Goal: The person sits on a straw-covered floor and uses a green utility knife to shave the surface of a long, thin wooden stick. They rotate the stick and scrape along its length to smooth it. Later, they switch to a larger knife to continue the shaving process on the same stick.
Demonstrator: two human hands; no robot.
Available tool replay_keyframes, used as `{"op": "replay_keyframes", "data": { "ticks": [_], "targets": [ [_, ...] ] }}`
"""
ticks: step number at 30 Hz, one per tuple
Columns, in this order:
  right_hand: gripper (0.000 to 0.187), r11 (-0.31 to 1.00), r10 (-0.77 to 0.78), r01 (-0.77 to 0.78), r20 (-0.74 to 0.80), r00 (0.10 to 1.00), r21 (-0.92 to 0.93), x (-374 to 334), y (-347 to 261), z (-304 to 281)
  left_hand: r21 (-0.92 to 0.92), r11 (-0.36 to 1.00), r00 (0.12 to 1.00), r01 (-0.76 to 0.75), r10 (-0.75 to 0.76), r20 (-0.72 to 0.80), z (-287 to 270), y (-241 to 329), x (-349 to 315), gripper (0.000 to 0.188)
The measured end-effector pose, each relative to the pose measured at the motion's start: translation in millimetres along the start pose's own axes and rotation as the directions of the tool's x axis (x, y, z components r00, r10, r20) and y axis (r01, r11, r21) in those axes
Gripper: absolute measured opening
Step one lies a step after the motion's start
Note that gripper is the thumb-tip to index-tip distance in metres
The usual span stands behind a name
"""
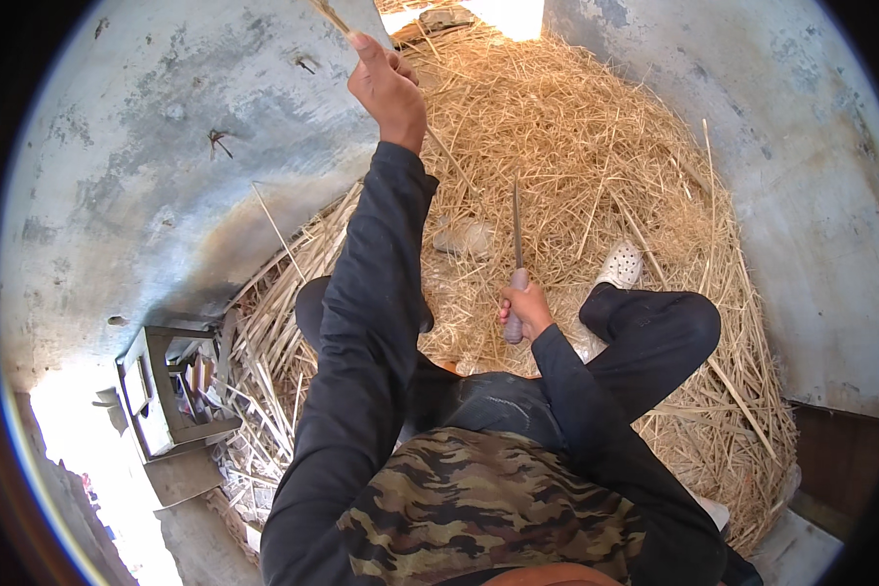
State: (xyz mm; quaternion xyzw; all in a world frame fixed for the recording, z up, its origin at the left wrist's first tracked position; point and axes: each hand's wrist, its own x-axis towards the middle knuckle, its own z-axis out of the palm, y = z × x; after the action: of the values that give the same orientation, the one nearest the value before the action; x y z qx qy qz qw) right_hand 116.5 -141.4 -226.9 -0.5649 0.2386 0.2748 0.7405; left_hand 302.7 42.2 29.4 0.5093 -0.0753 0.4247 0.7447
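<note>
Left hand [388, 86] raised, fingers curled, thumb pinching straw stalks [331, 16] that run up past the thumb tip and out of view. Right hand [527, 308] lower, fingers wrapped round the handle of a knife [516, 227], blade pointing up beyond them. Loose straw [557, 127] ahead of the right fingers; white clog [620, 265] to their right.

A slim-bladed knife [517, 252] (thick, greyish handle [519, 279], I notice) points away; pale straw stalks [331, 16] slant well forward-left.
</note>
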Motion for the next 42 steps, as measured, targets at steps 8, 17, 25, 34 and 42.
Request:
{"op": "replay_keyframes", "data": {
  "ticks": [8,17,25,34,42],
  "targets": [
    [0.014,0.878,-0.445,0.433,-0.015,0.895,-0.206,-74,-76,42,-0.044,0.999,0.999,0.023,-0.021,0.038,-17,-16,23,0.061],
    [0.012,0.971,-0.172,0.139,-0.167,0.971,-0.193,-28,2,-1,0.032,0.999,0.999,0.031,-0.032,0.029,-7,-30,24,0.061],
    [0.014,0.935,-0.355,0.353,-0.073,0.932,-0.045,-54,-68,39,-0.044,0.993,0.988,0.107,-0.102,0.113,-14,-35,34,0.061],
    [0.012,0.985,-0.135,0.139,0.046,0.99,-0.1,-9,-31,24,0.156,0.988,0.995,-0.016,0.0,0.099,-16,-19,23,0.06],
    [0.013,0.975,-0.148,0.154,0.045,0.988,-0.16,-37,-20,-10,0.153,0.988,0.975,0.0,-0.035,0.222,0,33,4,0.057]
  ]
}}
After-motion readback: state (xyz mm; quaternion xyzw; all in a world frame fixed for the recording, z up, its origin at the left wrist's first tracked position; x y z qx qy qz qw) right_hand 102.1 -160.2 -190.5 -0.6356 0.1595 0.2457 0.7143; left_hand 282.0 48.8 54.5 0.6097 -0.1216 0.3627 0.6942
